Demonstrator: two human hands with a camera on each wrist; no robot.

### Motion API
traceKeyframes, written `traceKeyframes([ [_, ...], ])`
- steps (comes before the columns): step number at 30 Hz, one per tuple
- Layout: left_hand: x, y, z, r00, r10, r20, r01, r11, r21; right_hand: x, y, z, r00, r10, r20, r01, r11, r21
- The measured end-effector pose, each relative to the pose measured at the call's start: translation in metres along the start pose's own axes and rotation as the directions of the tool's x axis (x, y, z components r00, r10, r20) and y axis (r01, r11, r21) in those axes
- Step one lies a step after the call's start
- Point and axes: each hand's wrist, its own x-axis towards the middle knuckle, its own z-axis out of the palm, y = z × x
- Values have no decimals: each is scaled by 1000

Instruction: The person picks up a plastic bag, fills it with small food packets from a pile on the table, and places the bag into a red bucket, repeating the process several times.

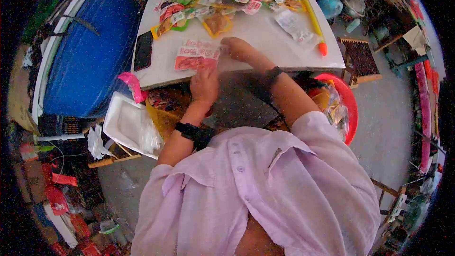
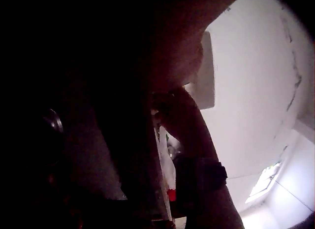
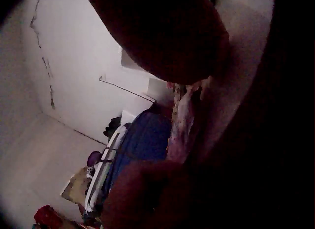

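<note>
A pink-and-white printed plastic packet is held up near the front edge of the white table. My left hand pinches its lower edge. At the packet's upper right corner, the curled fingers of my right hand grip the edge. In the right wrist view the packet spans the space between both hands, dark and blurred. The left wrist view is mostly in shadow. Beyond the hands lies a spread of small food packets in yellow, green and red.
A black phone lies at the table's left edge. Toward the right are a clear packet and a yellow stick with an orange tip. Below the table stand a white foam tray and a red basin holding packets.
</note>
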Motion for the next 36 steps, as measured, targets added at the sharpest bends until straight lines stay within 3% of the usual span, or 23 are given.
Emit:
traceKeyframes([
  [3, 10, -4, -19, 1000, 20, 15, -20, 999, -31, -6, -24, -16, 999, 45, -16, -48, 979, -198],
  [6, 16, -12, -29, 941, 135, -309, -180, 976, -122, -4, -17, -17, 998, -12, 59, 29, 958, -286],
  [9, 30, -16, -45, 963, 88, -256, -168, 935, -312, -3, -11, -16, 997, -41, 66, 58, 960, -273],
  [12, 36, -23, -56, 991, -83, -105, 21, 872, -489, -4, -2, -12, 994, 1, -106, -2, 1000, -15],
  [13, 40, -31, -54, 948, 52, -315, -181, 901, -395, -4, -8, -20, 994, 49, -97, -49, 999, 7],
  [15, 49, -27, -75, 969, -108, -222, -70, 743, -666, -3, -37, -53, 986, 146, -79, -143, 989, 49],
  [17, 60, -26, -93, 979, -200, -24, 73, 464, -883, -9, -67, -88, 981, 34, -190, -3, 987, 163],
  [20, 74, -19, -122, 962, -255, 98, 175, 299, -938, -12, -73, -113, 965, -68, -252, 139, 951, 276],
  [21, 79, -24, -122, 982, -174, 70, 111, 235, -966, -15, -72, -119, 963, -90, -254, 169, 936, 308],
  [25, 87, -3, -141, 976, -123, 177, 156, -165, -974, -39, -88, -153, 979, 35, -200, 51, 911, 409],
  [27, 86, 3, -141, 974, -27, 226, 208, -307, -929, -51, -90, -164, 986, 77, -145, -9, 906, 424],
  [28, 84, 6, -140, 968, 33, 250, 244, -377, -893, -60, -102, -172, 985, 0, -175, 62, 935, 349],
  [30, 76, 14, -143, 958, 35, 283, 285, -131, -949, -80, -128, -182, 969, -119, -218, 159, 972, 175],
  [32, 66, 29, -143, 946, 54, 320, 325, -128, -937, -93, -124, -167, 982, -97, -159, 107, 992, 60],
  [33, 61, 36, -143, 937, 55, 344, 346, -244, -906, -98, -127, -162, 992, -89, -90, 91, 996, 20],
  [36, 46, 54, -154, 937, 43, 346, 347, -28, -937, -111, -138, -146, 998, -47, 45, 49, 998, -40],
])
